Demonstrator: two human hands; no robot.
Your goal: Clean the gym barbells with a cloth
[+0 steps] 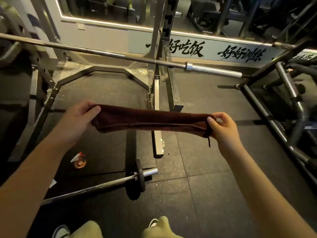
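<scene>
A dark brown cloth (151, 120) is stretched out flat between my two hands at chest height. My left hand (79, 115) grips its left end with the thumb on top. My right hand (223, 126) pinches its right end between thumb and fingers. Beyond the cloth, a long barbell (109, 54) lies across the squat rack, its shiny sleeve (214, 70) pointing right. A second barbell (103, 185) lies on the rubber floor near my feet, with a small black plate (137, 181) on its right end.
The grey squat rack upright (158, 48) stands straight ahead, its base rails on the floor. A spray bottle (79, 160) stands on the floor at lower left. Dark machine frames (281, 107) crowd the right side. A mirror wall runs along the back.
</scene>
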